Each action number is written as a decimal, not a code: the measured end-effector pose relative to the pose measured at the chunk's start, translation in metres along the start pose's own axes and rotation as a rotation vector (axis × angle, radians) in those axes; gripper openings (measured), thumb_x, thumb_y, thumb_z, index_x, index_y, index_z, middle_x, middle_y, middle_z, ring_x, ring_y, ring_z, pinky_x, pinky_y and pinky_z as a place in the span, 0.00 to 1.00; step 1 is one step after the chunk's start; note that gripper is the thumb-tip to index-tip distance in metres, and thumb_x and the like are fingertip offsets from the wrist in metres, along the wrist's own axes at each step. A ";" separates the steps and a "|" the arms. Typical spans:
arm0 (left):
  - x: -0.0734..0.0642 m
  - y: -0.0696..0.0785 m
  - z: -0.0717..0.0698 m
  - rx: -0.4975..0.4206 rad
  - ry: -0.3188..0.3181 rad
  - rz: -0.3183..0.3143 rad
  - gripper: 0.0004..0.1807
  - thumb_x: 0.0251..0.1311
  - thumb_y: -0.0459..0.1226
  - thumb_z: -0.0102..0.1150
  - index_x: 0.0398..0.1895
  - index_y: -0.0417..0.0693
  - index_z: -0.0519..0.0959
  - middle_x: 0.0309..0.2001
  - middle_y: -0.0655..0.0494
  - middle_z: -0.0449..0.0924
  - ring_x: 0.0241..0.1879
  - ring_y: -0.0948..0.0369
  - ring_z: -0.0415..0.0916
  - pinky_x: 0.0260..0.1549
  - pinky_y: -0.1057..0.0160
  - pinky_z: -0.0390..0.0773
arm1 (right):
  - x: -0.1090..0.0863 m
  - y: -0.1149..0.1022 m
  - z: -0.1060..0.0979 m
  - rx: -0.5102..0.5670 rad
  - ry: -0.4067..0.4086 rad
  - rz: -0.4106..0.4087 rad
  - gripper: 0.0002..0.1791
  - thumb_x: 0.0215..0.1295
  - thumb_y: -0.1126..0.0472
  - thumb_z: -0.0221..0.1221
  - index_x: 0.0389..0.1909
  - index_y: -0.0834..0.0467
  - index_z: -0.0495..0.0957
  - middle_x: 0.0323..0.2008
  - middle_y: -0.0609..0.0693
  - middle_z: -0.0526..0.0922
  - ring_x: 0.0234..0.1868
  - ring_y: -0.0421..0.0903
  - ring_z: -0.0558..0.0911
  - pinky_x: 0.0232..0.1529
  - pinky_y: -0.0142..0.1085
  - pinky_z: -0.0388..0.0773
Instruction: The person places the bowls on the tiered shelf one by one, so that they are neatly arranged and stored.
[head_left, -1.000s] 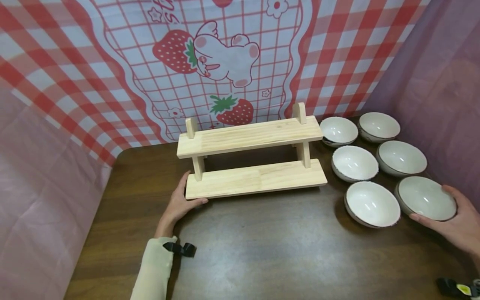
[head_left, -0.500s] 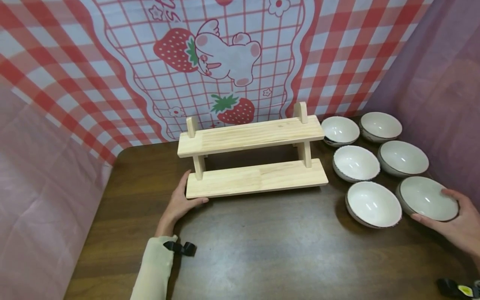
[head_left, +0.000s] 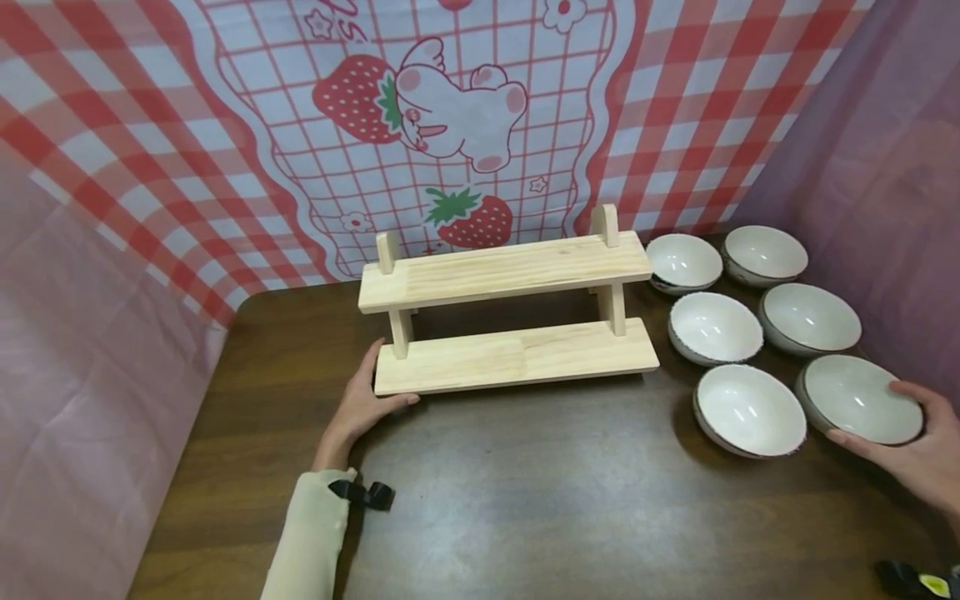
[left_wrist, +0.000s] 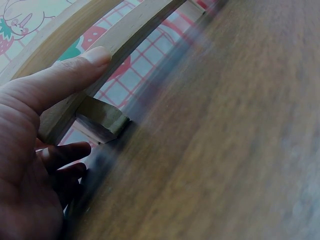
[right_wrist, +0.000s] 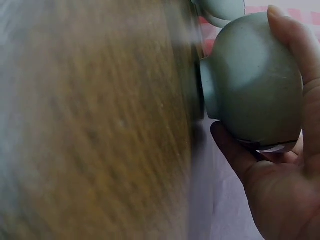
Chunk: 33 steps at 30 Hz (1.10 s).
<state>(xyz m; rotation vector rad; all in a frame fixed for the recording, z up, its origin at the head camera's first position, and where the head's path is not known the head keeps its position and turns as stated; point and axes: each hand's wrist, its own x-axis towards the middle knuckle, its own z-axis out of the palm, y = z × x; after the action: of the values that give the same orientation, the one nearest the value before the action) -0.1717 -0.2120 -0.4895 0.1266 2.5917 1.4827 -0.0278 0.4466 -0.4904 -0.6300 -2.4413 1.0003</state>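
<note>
A pale wooden two-tier display shelf [head_left: 517,358] stands on the brown table near the back cloth. My left hand [head_left: 363,404] grips the left end of its lower board. In the left wrist view, the thumb of that left hand [left_wrist: 30,130] presses on the board's edge, with curled fingers below. At the far right, my right hand [head_left: 918,458] holds the nearest right-hand bowl [head_left: 862,400] by its side. The right wrist view shows the pale greenish outside of this bowl [right_wrist: 257,80], between thumb and fingers. It looks upright, its foot at the table surface.
Several other white bowls stand in two columns right of the shelf, among them a front bowl [head_left: 750,410], a middle bowl [head_left: 716,327] and a back bowl [head_left: 765,252]. A red checked cloth [head_left: 675,125] hangs behind the table [head_left: 510,500]; a pink curtain [head_left: 892,208] borders the right.
The head view has drifted slightly, shifting the whole scene a little to the right. Both hands keep their hold on the shelf and the bowl.
</note>
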 end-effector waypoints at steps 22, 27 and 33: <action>0.001 0.001 0.001 -0.001 0.004 0.019 0.61 0.48 0.42 0.79 0.81 0.52 0.47 0.79 0.45 0.54 0.78 0.46 0.53 0.74 0.40 0.55 | 0.040 0.056 -0.001 0.051 0.146 -0.186 0.60 0.29 0.70 0.77 0.68 0.33 0.67 0.59 0.24 0.66 0.60 0.19 0.64 0.63 0.14 0.54; 0.001 0.001 0.001 -0.007 0.001 0.013 0.61 0.49 0.42 0.79 0.81 0.53 0.47 0.79 0.45 0.54 0.78 0.46 0.53 0.74 0.40 0.56 | 0.049 0.056 -0.001 0.028 0.121 -0.218 0.64 0.25 0.71 0.79 0.70 0.32 0.65 0.61 0.24 0.64 0.61 0.19 0.62 0.62 0.13 0.53; 0.000 0.000 0.000 -0.005 -0.004 0.000 0.62 0.49 0.42 0.78 0.82 0.54 0.45 0.79 0.44 0.52 0.78 0.45 0.52 0.74 0.39 0.56 | 0.037 -0.002 -0.008 0.115 0.051 -0.265 0.60 0.27 0.74 0.78 0.69 0.40 0.68 0.58 0.23 0.65 0.59 0.20 0.66 0.57 0.10 0.56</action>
<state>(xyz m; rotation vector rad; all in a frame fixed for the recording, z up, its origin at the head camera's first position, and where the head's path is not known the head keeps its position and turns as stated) -0.1721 -0.2117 -0.4898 0.1291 2.5852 1.4876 -0.0544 0.4697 -0.4758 -0.2803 -2.3269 0.9936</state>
